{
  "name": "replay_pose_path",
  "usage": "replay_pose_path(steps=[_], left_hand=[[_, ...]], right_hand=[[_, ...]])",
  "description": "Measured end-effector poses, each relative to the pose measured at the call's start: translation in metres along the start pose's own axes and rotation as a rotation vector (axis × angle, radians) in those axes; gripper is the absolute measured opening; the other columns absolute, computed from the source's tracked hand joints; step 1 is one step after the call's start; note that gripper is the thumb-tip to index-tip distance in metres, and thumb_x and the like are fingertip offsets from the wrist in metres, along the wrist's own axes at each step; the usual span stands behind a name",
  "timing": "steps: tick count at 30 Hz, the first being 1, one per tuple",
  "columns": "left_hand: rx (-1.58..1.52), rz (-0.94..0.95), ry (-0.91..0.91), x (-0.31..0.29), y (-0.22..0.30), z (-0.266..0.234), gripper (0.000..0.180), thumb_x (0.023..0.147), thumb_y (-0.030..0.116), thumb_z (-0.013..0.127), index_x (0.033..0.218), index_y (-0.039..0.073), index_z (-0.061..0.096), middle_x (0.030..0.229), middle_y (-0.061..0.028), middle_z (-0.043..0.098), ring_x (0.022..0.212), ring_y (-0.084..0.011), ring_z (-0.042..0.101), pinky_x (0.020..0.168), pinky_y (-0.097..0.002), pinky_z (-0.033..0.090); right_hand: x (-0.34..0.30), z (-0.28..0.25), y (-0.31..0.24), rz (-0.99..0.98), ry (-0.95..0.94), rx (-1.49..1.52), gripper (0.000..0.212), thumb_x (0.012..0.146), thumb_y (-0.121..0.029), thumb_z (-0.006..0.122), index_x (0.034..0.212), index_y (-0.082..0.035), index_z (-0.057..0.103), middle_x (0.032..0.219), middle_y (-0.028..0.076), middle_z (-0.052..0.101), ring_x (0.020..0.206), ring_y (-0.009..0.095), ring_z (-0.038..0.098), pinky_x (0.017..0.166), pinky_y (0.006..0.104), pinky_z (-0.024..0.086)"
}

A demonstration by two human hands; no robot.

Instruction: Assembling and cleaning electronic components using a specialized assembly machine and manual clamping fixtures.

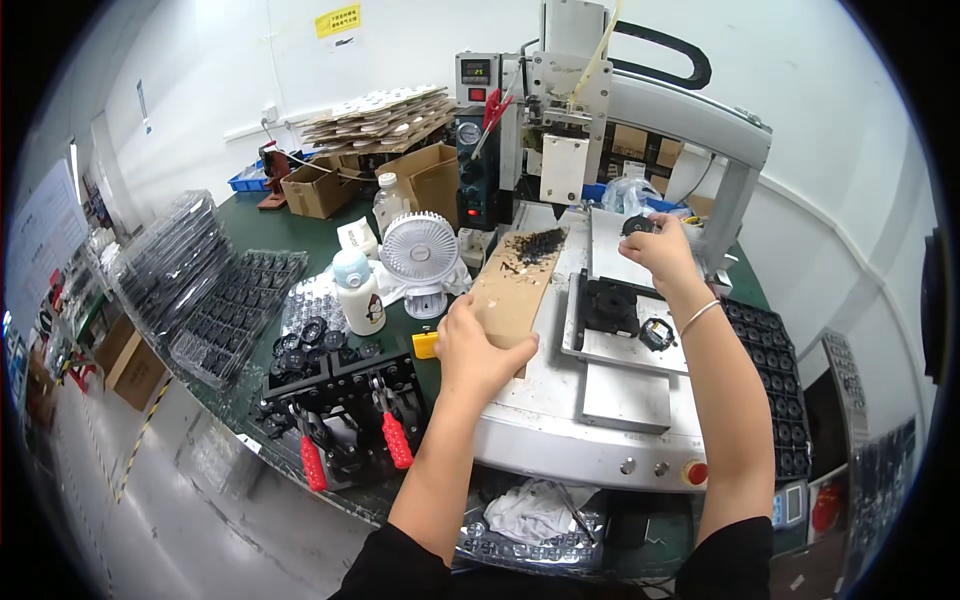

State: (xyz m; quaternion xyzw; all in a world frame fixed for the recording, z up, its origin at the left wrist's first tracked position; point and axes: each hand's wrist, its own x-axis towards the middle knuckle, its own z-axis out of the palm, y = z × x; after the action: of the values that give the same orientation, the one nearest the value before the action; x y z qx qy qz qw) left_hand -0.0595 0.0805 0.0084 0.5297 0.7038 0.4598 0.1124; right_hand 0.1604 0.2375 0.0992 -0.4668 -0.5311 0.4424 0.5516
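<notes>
My left hand (470, 352) grips the near end of a tan piece of cardboard (505, 300), thumb across its face. Black scraps (540, 247) are heaped at the board's far end. My right hand (662, 252) is raised over the machine's bed, fingertips closed on a round black plastic part (638, 227). Below that hand, a black fixture block (610, 306) is mounted on the machine's metal plate (585, 348). Beside the block lies another round black part (657, 334), with a pale patch on it.
A gantry machine (565, 90) rises behind the plate; its red button (696, 473) is at the front. Left stand a white fan (420, 250), a bottle (358, 293) and a clamp jig with red handles (396, 440). Trays of black parts (765, 370) line the right.
</notes>
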Motion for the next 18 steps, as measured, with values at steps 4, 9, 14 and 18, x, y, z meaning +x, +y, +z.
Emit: replay_pose_path(steps=[4,9,14,18], left_hand=[[-0.098,-0.024,0.129,-0.009,-0.006,0.004,0.098,0.061,0.043,0.078,0.132,-0.008,0.034,0.127,-0.0267,0.045,0.124,-0.0401,0.039,0.104,-0.0532,0.029],[0.097,0.047,0.174,-0.01,0.001,0.005,0.099,0.061,0.048,0.078,0.129,-0.011,0.036,0.125,-0.0295,0.046,0.12,-0.0412,0.04,0.102,-0.058,0.027],[0.441,0.409,0.057,-0.035,-0.002,0.021,0.087,0.072,0.053,0.07,0.125,-0.009,0.042,0.131,-0.0313,0.042,0.125,-0.0427,0.037,0.101,-0.0619,0.024],[0.04,0.8,-0.184,-0.13,0.022,0.036,0.07,0.082,0.05,0.062,0.13,0.002,0.046,0.141,-0.0233,0.039,0.136,-0.0358,0.031,0.105,-0.0578,0.02]], right_hand=[[-0.002,-0.018,0.004,0.001,0.019,-0.002,0.064,0.071,0.014,0.064,0.125,0.006,0.032,0.107,0.024,0.051,0.088,0.027,0.064,0.073,0.0316,0.059],[0.0,-0.02,0.014,0.027,0.027,0.062,0.064,0.07,0.015,0.064,0.125,0.005,0.032,0.103,0.022,0.053,0.084,0.027,0.065,0.071,0.0321,0.059],[0.008,0.011,0.034,0.068,-0.026,0.027,0.064,0.069,0.015,0.063,0.124,0.005,0.033,0.1,0.022,0.055,0.079,0.027,0.065,0.068,0.0322,0.059],[0.029,0.046,0.035,0.11,-0.068,-0.003,0.063,0.07,0.015,0.063,0.125,0.004,0.033,0.1,0.022,0.055,0.078,0.027,0.065,0.067,0.0322,0.059]])
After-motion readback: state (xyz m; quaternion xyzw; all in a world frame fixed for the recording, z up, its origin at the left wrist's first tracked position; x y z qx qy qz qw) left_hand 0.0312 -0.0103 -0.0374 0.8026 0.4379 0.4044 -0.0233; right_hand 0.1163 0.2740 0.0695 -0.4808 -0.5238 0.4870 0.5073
